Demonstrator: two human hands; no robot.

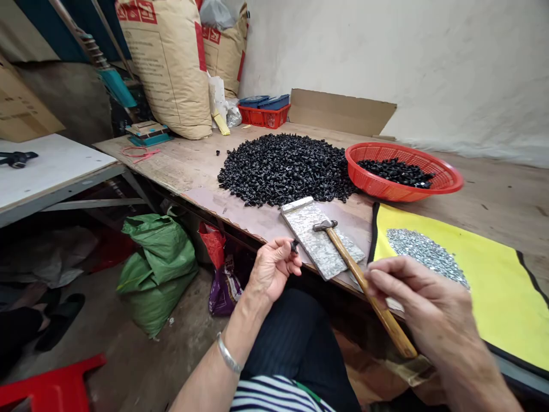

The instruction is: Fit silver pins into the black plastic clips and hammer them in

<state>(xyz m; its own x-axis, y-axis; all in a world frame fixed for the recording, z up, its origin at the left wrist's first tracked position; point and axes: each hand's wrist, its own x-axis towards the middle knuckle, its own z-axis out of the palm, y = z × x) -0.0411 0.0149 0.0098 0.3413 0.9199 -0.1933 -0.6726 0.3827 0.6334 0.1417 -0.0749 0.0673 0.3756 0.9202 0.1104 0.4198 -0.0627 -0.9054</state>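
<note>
My left hand (274, 269) pinches a small black plastic piece (294, 246) between thumb and fingertips, just off the table's front edge. Beside it lies a worn, speckled metal plate (306, 229) with a raised bar at its far end. A hammer (345, 252) rests its head on this plate, and its wooden handle sticks out past the table edge. My right hand (429, 309) is over the handle with thumb and fingers drawn together; what is between the fingertips is hidden. Small silvery metal pieces (424, 252) lie heaped on a yellow cloth (493, 274) near it.
A large heap of black pieces (287, 169) covers the table's middle. Beside it stands a red plastic basket (403, 194) holding more. Big paper sacks (167, 68) and a red crate (263, 117) are behind. A green sack (158, 269) and red stool (55, 383) are on the floor.
</note>
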